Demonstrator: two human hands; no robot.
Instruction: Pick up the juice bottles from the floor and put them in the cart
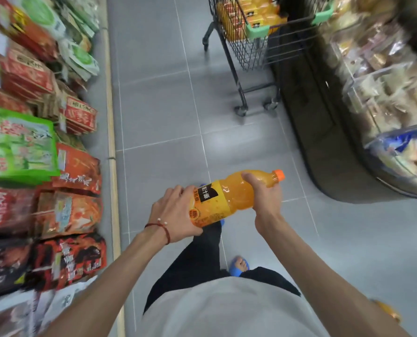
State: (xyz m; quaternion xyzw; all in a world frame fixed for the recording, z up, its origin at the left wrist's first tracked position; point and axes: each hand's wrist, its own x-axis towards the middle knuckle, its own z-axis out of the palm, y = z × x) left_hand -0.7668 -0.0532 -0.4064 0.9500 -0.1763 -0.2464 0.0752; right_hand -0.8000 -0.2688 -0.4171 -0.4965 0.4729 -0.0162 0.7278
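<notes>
The full juice bottle (227, 198) looks heavy and slippery. The right hand (267, 195) has its grip clamped near the cap, the left hand (176, 212) round the base.

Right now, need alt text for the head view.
Both hands hold an orange juice bottle sideways above a grey tiled floor: the left hand at its base, the right hand round its neck. Ahead stands a wire cart holding orange drinks, with snack shelves on both sides.

Grey shirt (227, 310), black trousers (197, 259), blue sandals (235, 271), red beaded cord bracelet (163, 228)
</notes>
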